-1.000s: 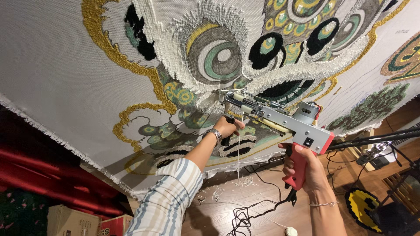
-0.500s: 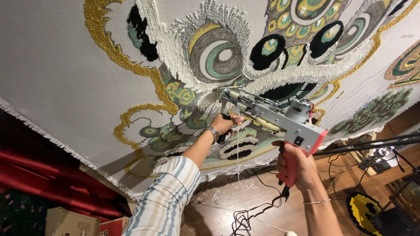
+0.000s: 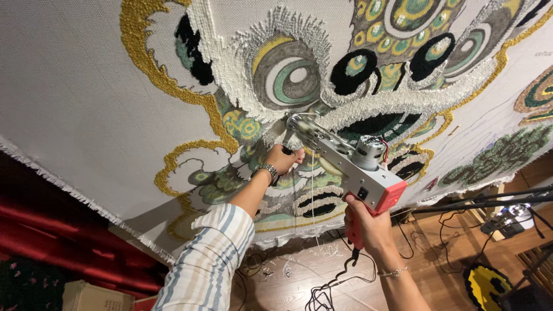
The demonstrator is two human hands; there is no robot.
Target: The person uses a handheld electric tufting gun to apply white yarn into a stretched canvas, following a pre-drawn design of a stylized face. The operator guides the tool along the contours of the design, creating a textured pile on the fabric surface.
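A grey tufting gun (image 3: pixel 351 164) with a red rear end and red grip is pressed nose-first against a large white backing cloth (image 3: pixel 75 109) tufted with a gold, green, black and white pattern. My right hand (image 3: pixel 368 227) grips the red rear handle. My left hand (image 3: pixel 283 158), with a metal watch at the wrist and a striped sleeve, is closed around the gun's front handle close to the cloth. A thin white yarn (image 3: pixel 313 201) hangs down from the gun.
A black power cable (image 3: pixel 328 288) trails from the gun to the wooden floor, among yarn scraps. A black stand bar (image 3: pixel 489 201) crosses at right. A yellow and black tufted piece (image 3: pixel 484 285) lies at lower right. Red drapery (image 3: pixel 52 242) and cardboard boxes sit at lower left.
The gun and both hands have shifted slightly left and up along the cloth, and the view has swung with them.
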